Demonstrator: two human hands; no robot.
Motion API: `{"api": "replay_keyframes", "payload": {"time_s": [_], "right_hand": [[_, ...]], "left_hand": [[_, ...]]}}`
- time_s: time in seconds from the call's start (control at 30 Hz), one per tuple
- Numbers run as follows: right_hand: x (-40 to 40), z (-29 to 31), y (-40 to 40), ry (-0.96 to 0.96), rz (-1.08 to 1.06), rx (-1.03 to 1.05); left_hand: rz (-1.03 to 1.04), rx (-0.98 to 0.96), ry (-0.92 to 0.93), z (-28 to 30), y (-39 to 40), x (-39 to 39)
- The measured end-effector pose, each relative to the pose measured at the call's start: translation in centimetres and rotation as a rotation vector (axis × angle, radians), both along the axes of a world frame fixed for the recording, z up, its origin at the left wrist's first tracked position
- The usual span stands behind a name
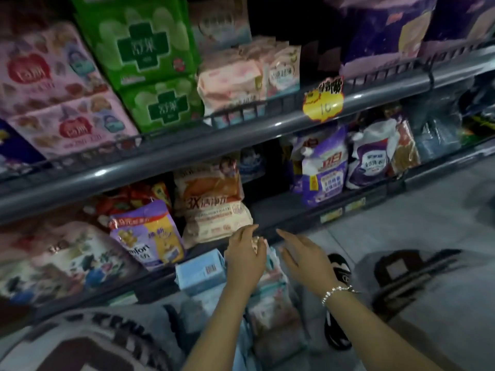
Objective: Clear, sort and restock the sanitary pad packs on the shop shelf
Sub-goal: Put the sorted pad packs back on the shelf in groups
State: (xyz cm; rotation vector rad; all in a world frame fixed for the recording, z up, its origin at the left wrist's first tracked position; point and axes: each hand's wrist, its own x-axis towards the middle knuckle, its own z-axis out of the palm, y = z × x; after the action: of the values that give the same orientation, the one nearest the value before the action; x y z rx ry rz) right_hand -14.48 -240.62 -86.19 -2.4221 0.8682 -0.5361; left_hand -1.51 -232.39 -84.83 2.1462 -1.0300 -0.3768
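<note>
Both hands reach over loose pad packs [270,298] piled below the lower shelf's front edge [294,222]: left hand [245,257] pinches one, right hand [305,257] fingers apart. Upper shelf [241,135] holds packs; restocking appears unfinished.

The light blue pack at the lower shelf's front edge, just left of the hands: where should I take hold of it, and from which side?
Probably by its right end. The light blue pack lies flat and juts over the shelf lip, barcode up, so that end is free. It is nearest the left hand, which could come from the front right, thumb on top and fingers underneath. Purple pouches crowd its left and back.
</note>
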Motion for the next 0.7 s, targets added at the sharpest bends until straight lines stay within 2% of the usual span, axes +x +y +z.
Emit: {"api": "replay_keyframes", "payload": {"time_s": [0.13, 0.27, 0.43, 0.53, 0.6, 0.7], "right_hand": [[-0.1, -4.8, -0.1, 0.147, 0.022, 0.126], [0.9, -8.3, -0.6, 0.179, -0.003, 0.345], [3.9, -10.9, -1.4, 0.086, -0.131, 0.652], [5.6, -11.7, -1.7, 0.154, -0.173, 0.741], [6.3, -12.2, -1.9, 0.175, -0.193, 0.773], [6.7, -12.5, -2.1, 0.043, -0.286, 0.883]], "left_hand": [[0.053, 0.121, 0.105, -5.2, 1.1, 0.0], [0.150, 0.218, 0.241, -8.6, 1.2, 0.4], [0.233, 0.331, 0.300, -9.3, -0.5, 0.5], [0.306, 0.387, 0.343, -9.6, -1.3, 0.7], [0.363, 0.387, 0.372, -9.8, -1.5, 0.8], [0.434, 0.312, 0.413, -10.4, -1.6, 1.0]]}}
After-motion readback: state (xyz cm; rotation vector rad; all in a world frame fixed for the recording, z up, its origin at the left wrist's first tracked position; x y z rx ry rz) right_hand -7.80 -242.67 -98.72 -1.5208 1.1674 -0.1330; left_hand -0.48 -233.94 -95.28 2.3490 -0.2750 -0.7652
